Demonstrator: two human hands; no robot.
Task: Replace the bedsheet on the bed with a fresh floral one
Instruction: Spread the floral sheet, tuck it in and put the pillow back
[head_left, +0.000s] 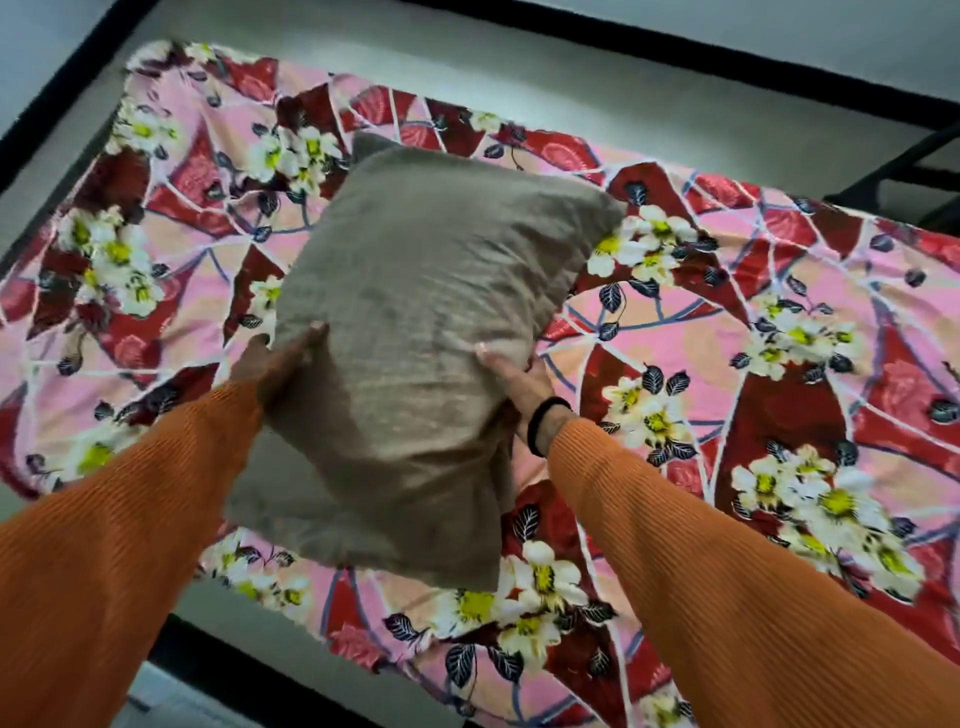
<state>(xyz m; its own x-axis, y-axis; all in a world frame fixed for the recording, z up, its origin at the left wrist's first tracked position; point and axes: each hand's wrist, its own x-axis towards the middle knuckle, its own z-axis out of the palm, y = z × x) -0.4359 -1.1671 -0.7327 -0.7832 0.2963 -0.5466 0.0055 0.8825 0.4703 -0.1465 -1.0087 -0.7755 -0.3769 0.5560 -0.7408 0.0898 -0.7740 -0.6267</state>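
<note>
A floral bedsheet (727, 332) in pink, red and white lies spread over the mattress (467, 78), wrinkled at the far left. Above it I hold a grey-brown pillow (410, 338) in the air, tilted with one corner pointing away from me. My left hand (275, 364) grips its left edge, thumb on top. My right hand (519, 384) grips its right edge, and a black band sits on that wrist. Both arms wear orange sleeves. The pillow hides the sheet's middle.
Bare grey mattress shows beyond the sheet at the far side and the near left corner (218, 603). A black bed frame (675, 47) runs around the mattress. A dark metal rail (904, 176) stands at the right.
</note>
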